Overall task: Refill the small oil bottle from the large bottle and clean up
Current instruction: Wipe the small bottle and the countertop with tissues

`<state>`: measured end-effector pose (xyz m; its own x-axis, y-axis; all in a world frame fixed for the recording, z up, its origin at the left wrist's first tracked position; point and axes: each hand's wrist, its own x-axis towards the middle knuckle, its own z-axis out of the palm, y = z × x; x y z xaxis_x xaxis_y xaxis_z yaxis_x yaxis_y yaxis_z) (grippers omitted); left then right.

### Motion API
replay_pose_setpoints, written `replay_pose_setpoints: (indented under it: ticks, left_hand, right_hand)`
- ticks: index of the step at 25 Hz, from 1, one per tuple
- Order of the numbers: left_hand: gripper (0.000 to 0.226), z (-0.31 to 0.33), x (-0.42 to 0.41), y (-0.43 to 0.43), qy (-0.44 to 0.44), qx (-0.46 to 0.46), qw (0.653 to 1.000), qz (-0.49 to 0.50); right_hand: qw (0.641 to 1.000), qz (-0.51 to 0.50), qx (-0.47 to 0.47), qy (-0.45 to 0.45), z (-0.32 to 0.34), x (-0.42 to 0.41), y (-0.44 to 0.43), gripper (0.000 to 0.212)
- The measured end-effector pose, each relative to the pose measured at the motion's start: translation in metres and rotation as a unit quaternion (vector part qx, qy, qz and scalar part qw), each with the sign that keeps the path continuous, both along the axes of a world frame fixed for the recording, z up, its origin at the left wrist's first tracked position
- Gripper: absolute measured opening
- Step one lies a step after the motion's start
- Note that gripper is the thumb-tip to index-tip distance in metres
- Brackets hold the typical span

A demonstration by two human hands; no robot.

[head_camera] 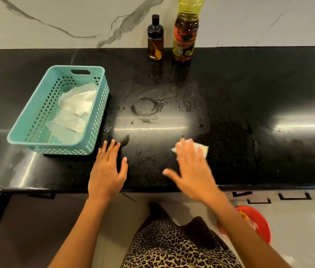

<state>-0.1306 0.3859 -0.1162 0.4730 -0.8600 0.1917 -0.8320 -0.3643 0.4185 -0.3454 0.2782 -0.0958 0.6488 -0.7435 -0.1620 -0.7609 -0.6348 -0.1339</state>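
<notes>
The head view shows two bottles, two hands, one basket, one loose tissue and one red tub. The small oil bottle (155, 38) stands upright at the back of the black countertop (249, 89), close to the marbled wall. It is a slim cylinder with a black spout cap, amber oil inside and pale lettering near its base. Just to its right, not touching, stands the large bottle (186, 33). It is clear plastic holding yellow oil, with a red and yellow label, and its top is cut off by the frame edge. Greasy ring-shaped smears (147, 110) mark the counter in front of the bottles. The left hand (107, 168) lies flat on the counter near the front edge, fingers straight and spread, holding nothing. The right hand (193, 167), motion-blurred, has its fingers extended and presses down on a white tissue (202, 147) with a yellowish edge. The teal perforated basket (59, 149) sits to the left and holds crumpled white tissues (77, 105), which overlap too much to count. The red tub (257, 223) sits on the floor below, beside a leopard-print garment (172, 246).
</notes>
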Motion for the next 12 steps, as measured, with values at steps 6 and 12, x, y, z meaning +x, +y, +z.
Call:
replay_pose_setpoints:
  ticks: [6, 12]
  left_hand:
    - [0.055, -0.003, 0.000, 0.000, 0.000, -0.008, 1.000, 0.005]
    - [0.055, -0.003, 0.000, -0.001, -0.006, -0.005, 1.000, 0.010]
  right_hand:
    - [0.998, 0.045, -0.030, -0.034, -0.010, -0.071, -0.004, 0.084]
    - [0.984, -0.177, 0.017, -0.016, 0.000, -0.024, -0.112, 0.087]
